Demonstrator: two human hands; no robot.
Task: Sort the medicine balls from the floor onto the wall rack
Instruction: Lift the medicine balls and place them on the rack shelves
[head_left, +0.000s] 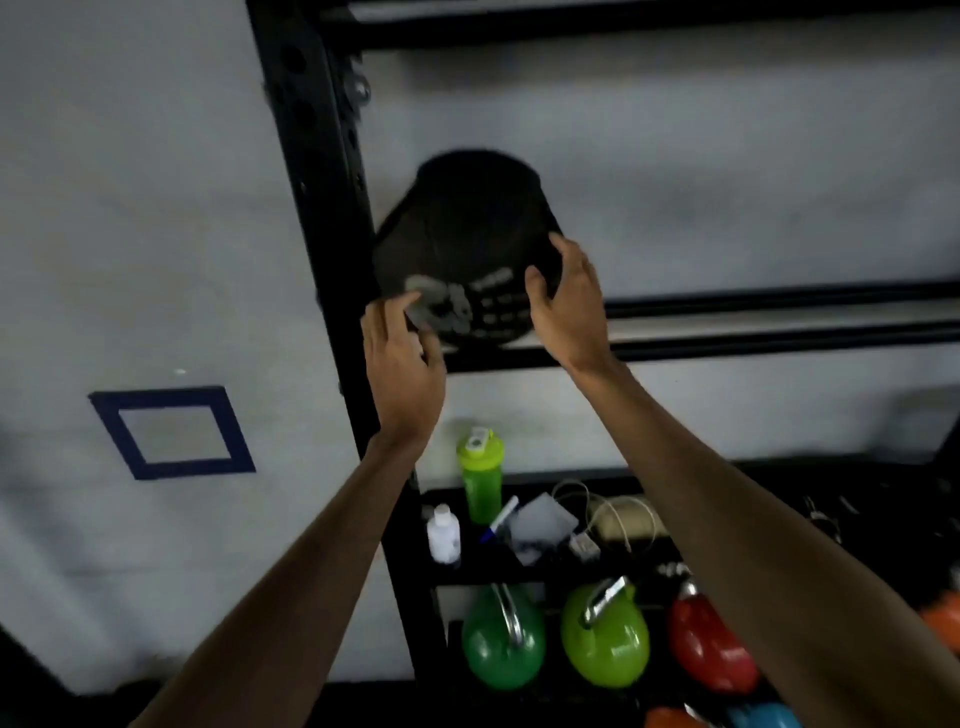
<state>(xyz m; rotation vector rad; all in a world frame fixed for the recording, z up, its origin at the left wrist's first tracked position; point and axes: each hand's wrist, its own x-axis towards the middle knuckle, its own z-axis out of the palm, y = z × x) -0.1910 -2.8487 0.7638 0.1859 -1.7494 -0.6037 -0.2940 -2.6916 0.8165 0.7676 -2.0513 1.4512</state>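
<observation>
A black medicine ball with white lettering sits on the wall rack's upper rails, close against the black upright. My right hand lies flat against the ball's lower right side, thumb spread across its front. At the ball's lower left, my left hand has loosely bent fingers, with the fingertips at the white lettering. Blur hides whether they touch it. The ball's back and underside are hidden.
A lower shelf holds a green shaker bottle, a small white bottle, a pen, papers and a cord. Beneath stand green, lime and red kettlebells. Blue tape marks the wall at left.
</observation>
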